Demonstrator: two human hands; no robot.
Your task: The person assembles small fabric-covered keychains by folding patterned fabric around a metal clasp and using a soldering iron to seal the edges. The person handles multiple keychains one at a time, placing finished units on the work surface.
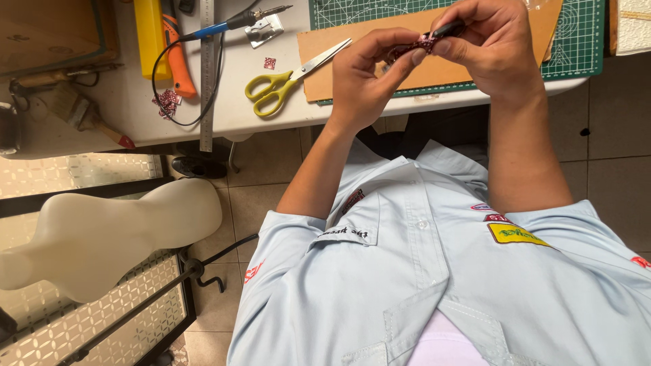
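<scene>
Red-patterned ribbon [415, 46], light and limp by the look of it, sits pinched between both your hands [366, 71] [491, 44] at top centre above the desk [230, 112]; grip near its folded edges.

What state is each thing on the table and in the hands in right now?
left hand: pinching the red patterned strip
right hand: pinching the strip's other end
scissors: shut, lying flat, tips on the cardboard
soldering iron: lying on the table, unheld
cardboard: flat on the cutting mat
steel ruler: lying flat
</scene>
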